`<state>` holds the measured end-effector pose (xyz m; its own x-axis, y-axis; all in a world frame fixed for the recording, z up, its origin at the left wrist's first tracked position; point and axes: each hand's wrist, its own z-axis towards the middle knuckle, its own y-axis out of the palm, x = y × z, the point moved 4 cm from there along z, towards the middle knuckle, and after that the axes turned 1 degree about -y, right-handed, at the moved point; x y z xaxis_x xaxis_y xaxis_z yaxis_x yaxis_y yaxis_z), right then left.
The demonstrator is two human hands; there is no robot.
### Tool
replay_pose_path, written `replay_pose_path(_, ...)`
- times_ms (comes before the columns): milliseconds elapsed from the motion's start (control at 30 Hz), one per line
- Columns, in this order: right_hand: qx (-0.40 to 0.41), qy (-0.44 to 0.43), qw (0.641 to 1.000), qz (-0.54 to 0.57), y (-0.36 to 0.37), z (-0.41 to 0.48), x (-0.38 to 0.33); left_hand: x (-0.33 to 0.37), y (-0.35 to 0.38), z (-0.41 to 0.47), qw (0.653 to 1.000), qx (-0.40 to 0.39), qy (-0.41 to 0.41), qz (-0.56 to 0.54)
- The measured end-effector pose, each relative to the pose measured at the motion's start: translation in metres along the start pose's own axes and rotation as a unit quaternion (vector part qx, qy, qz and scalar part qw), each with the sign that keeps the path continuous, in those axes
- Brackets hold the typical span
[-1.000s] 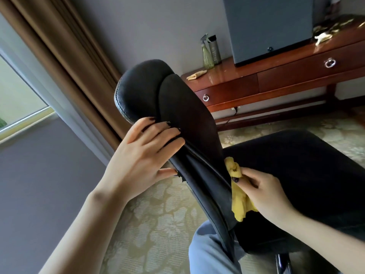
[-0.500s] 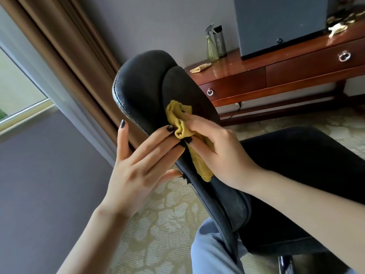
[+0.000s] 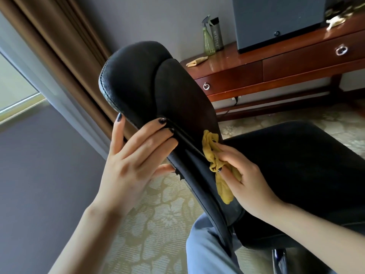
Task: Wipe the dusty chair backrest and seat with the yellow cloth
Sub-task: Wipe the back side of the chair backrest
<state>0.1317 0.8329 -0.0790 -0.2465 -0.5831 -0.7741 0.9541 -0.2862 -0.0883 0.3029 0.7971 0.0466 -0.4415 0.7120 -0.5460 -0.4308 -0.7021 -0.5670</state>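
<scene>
- Head view, step in hand: the backrest [image 3: 177,107] is being wiped. The right hand [image 3: 243,178] is closed on the bunched yellow cloth [image 3: 215,161] and presses it to the front face of the backrest, about halfway down, near the edge that faces the camera. A tail of cloth hangs below the fist.
- The left hand [image 3: 134,165] is open, not gripping. Its fingers lie flat over that near edge with the tips on the front face and the thumb under the rear side, so it braces the backrest. The two hands are apart, with the piped edge between them.
- The seat [image 3: 296,167] looks untouched by the cloth at this moment, so I judge the task roughly in its first half. Any dust is too faint to tell from here.
- Next move, as a judgement: a stroke along the front face, up to the rounded top edge or down to the bottom edge where the backrest meets the seat, with the left hand bracing; then across the seat.
- Edges and room: the near edge is narrow and stitched, so the cloth could slip off it. The seat lies open to the right with free space above it. The curtain [image 3: 59,56] stands behind the top corner of the backrest. The wooden desk [image 3: 296,62] with its spray bottle [image 3: 208,38] sits well apart. The person's knee [image 3: 207,250] is just beneath the bottom edge.
</scene>
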Motion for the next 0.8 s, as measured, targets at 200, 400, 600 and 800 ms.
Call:
replay_pose_path(200,0.02,0.065,0.997,-0.02,-0.015,-0.031,0.024,0.002,-0.002,0.004,1.0,-0.021,-0.004,0.009)
replay_pose_path(400,0.044,0.113,0.991,-0.064,-0.025,-0.049,0.032,0.005,-0.003,0.003,0.999,-0.04,-0.006,0.017)
replay_pose_path(600,0.086,0.14,0.98,-0.112,-0.031,-0.059,0.027,0.006,-0.003,0.003,0.999,-0.044,-0.012,0.024)
replay_pose_path(800,0.103,-0.138,0.978,-0.118,0.007,-0.02,-0.046,0.005,-0.003,0.004,0.999,-0.046,-0.019,0.007)
